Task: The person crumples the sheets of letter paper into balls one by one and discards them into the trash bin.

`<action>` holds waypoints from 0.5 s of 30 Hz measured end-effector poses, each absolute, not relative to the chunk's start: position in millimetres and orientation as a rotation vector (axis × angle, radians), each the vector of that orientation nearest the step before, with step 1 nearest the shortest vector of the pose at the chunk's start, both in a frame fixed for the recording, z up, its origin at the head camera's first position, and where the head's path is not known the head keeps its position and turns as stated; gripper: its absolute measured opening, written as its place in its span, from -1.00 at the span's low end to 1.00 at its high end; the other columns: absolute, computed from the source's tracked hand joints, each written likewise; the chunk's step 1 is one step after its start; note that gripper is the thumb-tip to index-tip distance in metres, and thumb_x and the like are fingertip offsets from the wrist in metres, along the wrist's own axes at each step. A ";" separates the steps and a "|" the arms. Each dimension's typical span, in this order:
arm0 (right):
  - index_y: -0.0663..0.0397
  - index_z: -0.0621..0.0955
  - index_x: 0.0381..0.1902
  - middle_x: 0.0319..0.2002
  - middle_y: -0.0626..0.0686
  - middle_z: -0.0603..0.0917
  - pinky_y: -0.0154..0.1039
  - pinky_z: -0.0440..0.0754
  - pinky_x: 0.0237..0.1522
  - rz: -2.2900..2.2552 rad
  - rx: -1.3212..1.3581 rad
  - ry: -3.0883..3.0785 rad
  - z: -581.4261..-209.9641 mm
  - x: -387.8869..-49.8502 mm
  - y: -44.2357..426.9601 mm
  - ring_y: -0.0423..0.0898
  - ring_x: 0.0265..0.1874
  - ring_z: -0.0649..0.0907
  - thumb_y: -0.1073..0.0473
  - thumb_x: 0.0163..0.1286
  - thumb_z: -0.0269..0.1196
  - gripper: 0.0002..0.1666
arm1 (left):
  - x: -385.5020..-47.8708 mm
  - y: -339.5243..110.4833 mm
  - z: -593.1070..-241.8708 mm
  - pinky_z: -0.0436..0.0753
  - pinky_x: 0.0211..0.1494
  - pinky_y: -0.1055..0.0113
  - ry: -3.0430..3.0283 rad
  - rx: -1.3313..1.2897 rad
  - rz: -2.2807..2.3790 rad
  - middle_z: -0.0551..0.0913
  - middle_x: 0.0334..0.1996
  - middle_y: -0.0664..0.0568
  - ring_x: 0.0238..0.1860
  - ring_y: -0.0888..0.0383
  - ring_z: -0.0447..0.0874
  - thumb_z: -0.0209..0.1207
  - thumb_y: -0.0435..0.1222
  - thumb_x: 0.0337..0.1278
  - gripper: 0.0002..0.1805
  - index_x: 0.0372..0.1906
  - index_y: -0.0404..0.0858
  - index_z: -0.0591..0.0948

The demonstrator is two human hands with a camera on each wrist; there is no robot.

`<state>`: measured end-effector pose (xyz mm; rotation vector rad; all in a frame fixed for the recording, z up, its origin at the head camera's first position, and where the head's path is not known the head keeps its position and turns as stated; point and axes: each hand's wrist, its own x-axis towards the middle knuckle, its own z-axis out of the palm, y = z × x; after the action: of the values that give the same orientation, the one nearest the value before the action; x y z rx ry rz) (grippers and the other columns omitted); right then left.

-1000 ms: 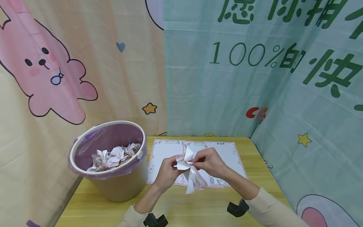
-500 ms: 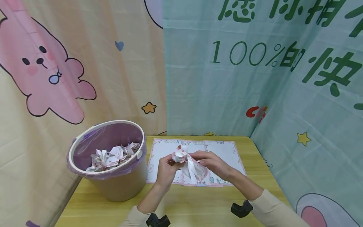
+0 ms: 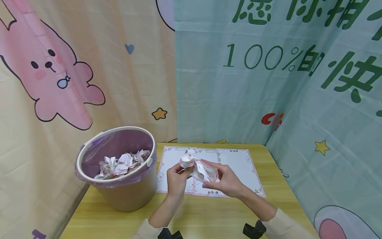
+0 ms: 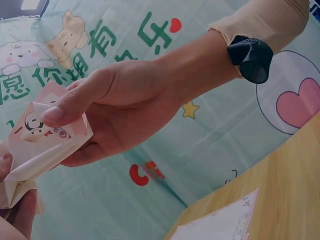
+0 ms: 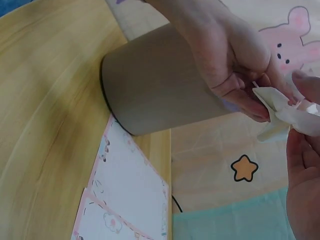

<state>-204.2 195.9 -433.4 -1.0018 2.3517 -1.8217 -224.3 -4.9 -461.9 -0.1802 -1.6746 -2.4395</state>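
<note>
Above the table, a crumpled sheet of white paper with pink printed edges (image 3: 204,172) is held between both hands. The left hand (image 3: 175,181) grips its bunched left end, thumb and fingers closed round it. On the other side the right hand (image 3: 228,182) holds the looser, flared part, fingers above and thumb below. Seen from the left wrist, the right thumb (image 4: 62,111) lies across a printed cartoon on the paper (image 4: 40,145). From the right wrist, the left hand (image 5: 235,65) partly hides the bunched end of the paper (image 5: 277,115).
Three printed sheets, one a pink-bordered sheet (image 3: 238,166), lie overlapping flat on the wooden table (image 3: 191,219) beyond the hands. Left of them stands a beige bin (image 3: 128,197) with a purple liner, holding crumpled paper (image 3: 122,164). Printed curtains (image 3: 221,99) hang behind.
The right hand has shifted from pinching near the paper's middle to spreading round its right side. The paper's loose end, which hung down, is now gathered up and more compact.
</note>
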 end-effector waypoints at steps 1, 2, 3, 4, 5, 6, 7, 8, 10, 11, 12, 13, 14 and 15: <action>0.28 0.42 0.48 0.19 0.26 0.63 -0.22 0.75 -0.25 -1.822 -0.985 2.382 -434.3 -204.4 196.6 -0.05 -0.15 0.70 0.39 0.27 0.48 -0.16 | -224.0 -4.6 -462.8 0.78 -0.14 0.22 -1.674 -0.184 -2.452 0.76 -0.16 -0.28 -0.20 0.06 0.79 0.41 -0.52 0.16 -0.68 -0.02 -0.64 0.67; 0.29 0.45 0.46 0.14 0.25 0.66 -0.21 0.75 -0.31 -1.828 -0.973 2.397 -435.0 -204.8 197.6 -0.06 -0.21 0.70 0.40 0.28 0.46 -0.20 | -224.3 -4.4 -464.0 0.78 -0.13 0.22 -1.676 -0.183 -2.464 0.76 -0.16 -0.27 -0.19 0.05 0.80 0.41 -0.52 0.15 -0.68 -0.02 -0.63 0.67; 0.31 0.47 0.43 0.10 0.24 0.68 -0.21 0.75 -0.36 -1.842 -0.964 2.401 -435.7 -205.3 198.7 -0.06 -0.26 0.71 0.41 0.30 0.45 -0.24 | -224.5 -4.6 -464.7 0.78 -0.13 0.22 -1.684 -0.187 -2.470 0.76 -0.15 -0.27 -0.18 0.05 0.80 0.42 -0.50 0.16 -0.67 -0.02 -0.62 0.68; 0.33 0.51 0.39 0.02 0.23 0.70 -0.21 0.74 -0.40 -1.856 -0.958 2.405 -436.3 -205.8 200.0 -0.07 -0.32 0.71 0.42 0.31 0.44 -0.30 | -224.8 -5.2 -465.5 0.78 -0.12 0.24 -1.694 -0.185 -2.475 0.77 -0.15 -0.26 -0.18 0.06 0.80 0.43 -0.48 0.16 -0.67 -0.02 -0.61 0.68; 0.34 0.55 0.35 -0.05 0.21 0.73 -0.22 0.74 -0.43 -1.872 -0.951 2.405 -437.1 -206.4 201.4 -0.08 -0.37 0.71 0.42 0.32 0.42 -0.36 | -224.8 -6.0 -466.1 0.77 -0.12 0.25 -1.706 -0.188 -2.475 0.77 -0.15 -0.24 -0.18 0.07 0.80 0.43 -0.45 0.17 -0.67 -0.02 -0.60 0.69; 0.34 0.59 0.30 -0.12 0.19 0.75 -0.24 0.73 -0.45 -1.887 -0.942 2.408 -437.8 -207.1 202.8 -0.10 -0.41 0.71 0.42 0.33 0.42 -0.42 | -224.7 -7.2 -466.4 0.77 -0.11 0.27 -1.724 -0.198 -2.473 0.77 -0.15 -0.23 -0.18 0.08 0.79 0.44 -0.42 0.18 -0.66 -0.02 -0.58 0.69; 0.35 0.62 0.25 -0.18 0.18 0.76 -0.26 0.72 -0.45 -1.904 -0.939 2.412 -438.4 -207.9 204.2 -0.12 -0.43 0.69 0.43 0.34 0.40 -0.48 | -225.0 -8.7 -467.0 0.77 -0.10 0.28 -1.742 -0.215 -2.477 0.77 -0.15 -0.21 -0.17 0.09 0.79 0.45 -0.40 0.19 -0.64 -0.02 -0.57 0.69; 0.36 0.66 0.19 -0.24 0.16 0.76 -0.28 0.72 -0.45 -1.923 -0.938 2.415 -438.8 -208.7 205.6 -0.15 -0.46 0.68 0.44 0.34 0.39 -0.55 | -225.2 -10.4 -467.4 0.76 -0.09 0.29 -1.759 -0.243 -2.482 0.77 -0.15 -0.19 -0.17 0.09 0.78 0.45 -0.37 0.19 -0.62 -0.01 -0.57 0.68; 0.39 0.71 0.04 -0.36 0.15 0.75 -0.33 0.68 -0.47 -1.953 -0.951 2.429 -439.5 -210.5 208.6 -0.19 -0.51 0.63 0.47 0.36 0.36 -0.71 | -225.3 -14.9 -468.2 0.75 -0.07 0.29 -1.792 -0.323 -2.498 0.77 -0.15 -0.15 -0.16 0.10 0.76 0.44 -0.36 0.22 -0.60 0.02 -0.58 0.66; 0.39 0.73 -0.02 -0.38 0.15 0.75 -0.35 0.65 -0.49 -1.970 -0.956 2.427 -439.6 -211.5 210.2 -0.20 -0.52 0.61 0.49 0.37 0.34 -0.77 | -225.5 -17.6 -468.8 0.75 -0.06 0.29 -1.808 -0.378 -2.507 0.76 -0.14 -0.14 -0.15 0.10 0.75 0.43 -0.37 0.23 -0.60 0.04 -0.59 0.65; 0.37 0.74 -0.09 -0.40 0.15 0.74 -0.36 0.64 -0.49 -1.983 -0.962 2.425 -439.3 -212.4 211.6 -0.20 -0.52 0.60 0.50 0.38 0.32 -0.83 | -225.9 -20.5 -469.5 0.75 -0.04 0.27 -1.821 -0.438 -2.519 0.76 -0.11 -0.12 -0.11 0.09 0.74 0.41 -0.40 0.24 -0.60 0.06 -0.60 0.63; 0.35 0.75 -0.17 -0.39 0.16 0.74 -0.36 0.63 -0.49 -1.996 -0.967 2.422 -438.8 -213.3 213.0 -0.20 -0.51 0.60 0.50 0.38 0.31 -0.88 | -226.4 -23.7 -470.1 0.74 -0.01 0.26 -1.832 -0.504 -2.525 0.74 -0.07 -0.12 -0.07 0.08 0.73 0.39 -0.43 0.25 -0.60 0.10 -0.60 0.62; 0.32 0.75 -0.25 -0.35 0.17 0.75 -0.36 0.63 -0.48 -2.010 -0.967 2.416 -438.0 -213.9 214.5 -0.19 -0.50 0.61 0.51 0.39 0.31 -0.90 | -227.2 -26.9 -470.5 0.74 0.01 0.25 -1.842 -0.570 -2.521 0.72 -0.03 -0.11 -0.02 0.08 0.71 0.36 -0.47 0.26 -0.60 0.13 -0.59 0.60; 0.30 0.74 -0.32 -0.30 0.19 0.76 -0.36 0.64 -0.47 -2.026 -0.967 2.401 -437.0 -214.3 216.1 -0.17 -0.48 0.62 0.51 0.39 0.31 -0.88 | -228.1 -30.1 -470.6 0.74 0.03 0.23 -1.845 -0.631 -2.512 0.70 0.02 -0.13 0.02 0.06 0.69 0.35 -0.49 0.25 -0.59 0.15 -0.59 0.59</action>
<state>-214.3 216.1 -437.0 -0.9670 2.4009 -2.0260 -228.1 -30.1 -470.6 -0.6311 -1.8446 -2.5116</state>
